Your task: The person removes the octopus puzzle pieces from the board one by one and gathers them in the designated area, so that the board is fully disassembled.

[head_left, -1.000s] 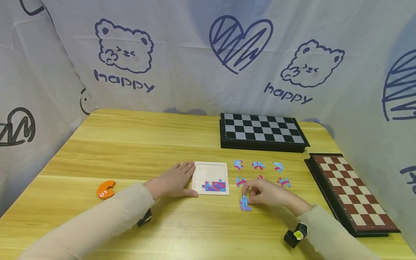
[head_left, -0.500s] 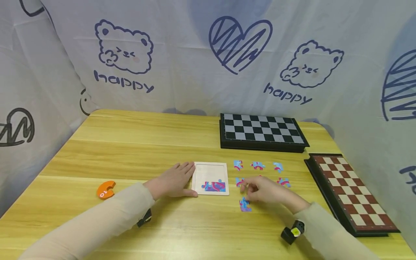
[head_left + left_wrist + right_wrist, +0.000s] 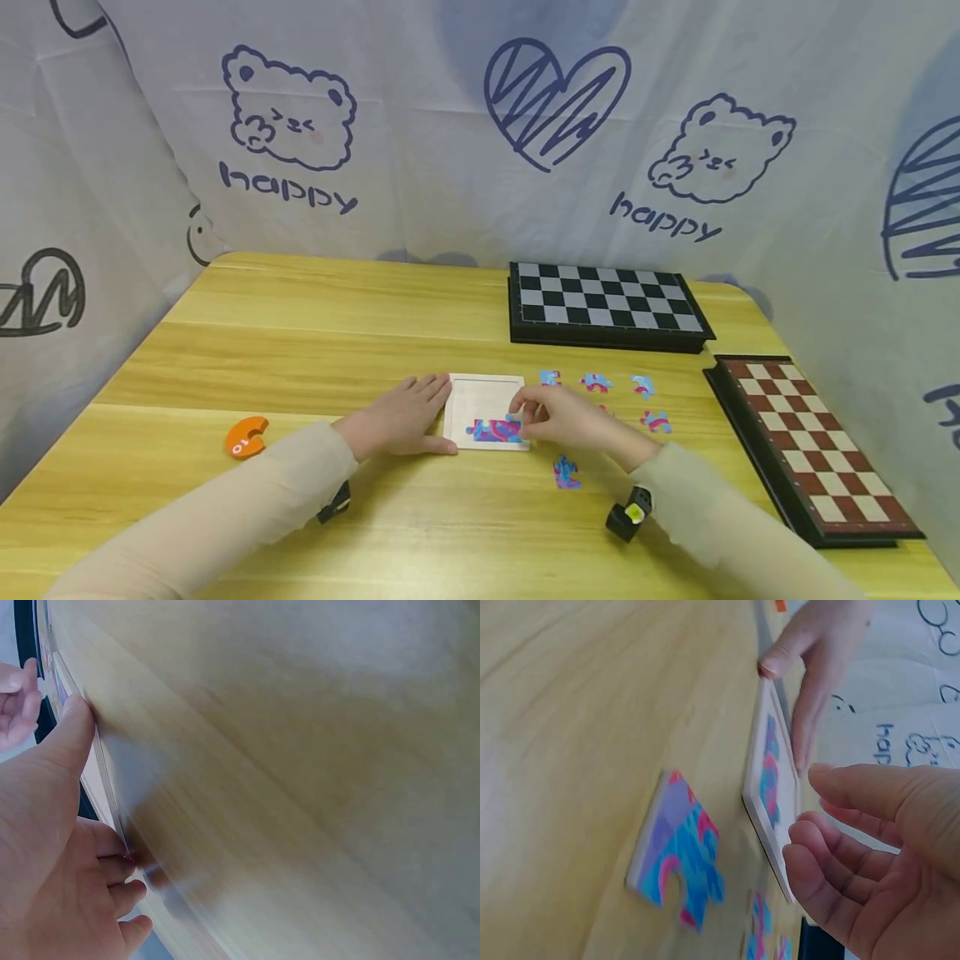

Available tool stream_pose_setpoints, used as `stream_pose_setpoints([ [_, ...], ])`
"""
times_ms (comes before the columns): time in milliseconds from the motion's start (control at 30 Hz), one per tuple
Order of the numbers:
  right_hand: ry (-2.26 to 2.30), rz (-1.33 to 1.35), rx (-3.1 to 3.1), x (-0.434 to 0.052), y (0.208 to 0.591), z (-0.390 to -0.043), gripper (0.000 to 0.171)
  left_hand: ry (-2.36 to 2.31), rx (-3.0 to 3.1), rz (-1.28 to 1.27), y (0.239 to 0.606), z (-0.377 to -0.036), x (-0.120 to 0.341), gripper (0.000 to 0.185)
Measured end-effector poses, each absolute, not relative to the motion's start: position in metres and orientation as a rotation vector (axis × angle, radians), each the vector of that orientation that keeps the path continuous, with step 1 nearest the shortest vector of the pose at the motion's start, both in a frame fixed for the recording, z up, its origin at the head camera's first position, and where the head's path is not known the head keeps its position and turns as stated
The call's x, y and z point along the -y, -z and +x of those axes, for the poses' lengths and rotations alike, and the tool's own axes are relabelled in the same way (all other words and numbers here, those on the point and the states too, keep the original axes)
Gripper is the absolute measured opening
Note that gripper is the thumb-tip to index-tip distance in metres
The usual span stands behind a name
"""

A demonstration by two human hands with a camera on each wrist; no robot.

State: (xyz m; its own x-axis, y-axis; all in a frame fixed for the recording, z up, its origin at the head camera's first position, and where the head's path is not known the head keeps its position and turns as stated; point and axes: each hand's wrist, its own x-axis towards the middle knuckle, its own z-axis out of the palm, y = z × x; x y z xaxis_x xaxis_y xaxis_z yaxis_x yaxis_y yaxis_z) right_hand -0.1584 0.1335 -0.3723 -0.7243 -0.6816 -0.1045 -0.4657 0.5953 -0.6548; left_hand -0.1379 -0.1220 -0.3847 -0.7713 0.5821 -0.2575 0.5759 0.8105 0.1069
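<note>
My left hand [image 3: 397, 419] lies with extended fingers along the left edge of a square wooden puzzle tray [image 3: 483, 392]. In the left wrist view its thumb [image 3: 71, 735] touches the tray's rim. Joined pink, blue and purple puzzle pieces [image 3: 495, 431] fill the tray's lower right part. Over the tray's right edge hovers my right hand [image 3: 570, 423]. The right wrist view shows its thumb and loosely bent fingers [image 3: 806, 874] apart, with nothing between them. A loose puzzle piece [image 3: 566, 473] lies on the table just below that hand, also plain as a puzzle piece [image 3: 679, 851] in the right wrist view.
Several more puzzle pieces [image 3: 596, 382] lie in rows right of the tray, some hidden by the right hand. A black-and-white chessboard [image 3: 607, 298] stands behind them, and a brown-and-cream chessboard [image 3: 813, 437] at the right. An orange curved object [image 3: 245, 438] lies far left.
My right hand has let go of the loose puzzle piece, leaving it on the table, and moved left and up to the tray's right edge. The left hand stays put.
</note>
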Motion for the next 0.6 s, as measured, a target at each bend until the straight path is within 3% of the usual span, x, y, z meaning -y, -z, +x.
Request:
stream_pose_setpoints([
  [600,0.732,-0.879,-2.526,-0.101,0.382,-0.16,0.013,-0.065,-2.729,0.886,0.383,-0.137,0.121,0.089],
])
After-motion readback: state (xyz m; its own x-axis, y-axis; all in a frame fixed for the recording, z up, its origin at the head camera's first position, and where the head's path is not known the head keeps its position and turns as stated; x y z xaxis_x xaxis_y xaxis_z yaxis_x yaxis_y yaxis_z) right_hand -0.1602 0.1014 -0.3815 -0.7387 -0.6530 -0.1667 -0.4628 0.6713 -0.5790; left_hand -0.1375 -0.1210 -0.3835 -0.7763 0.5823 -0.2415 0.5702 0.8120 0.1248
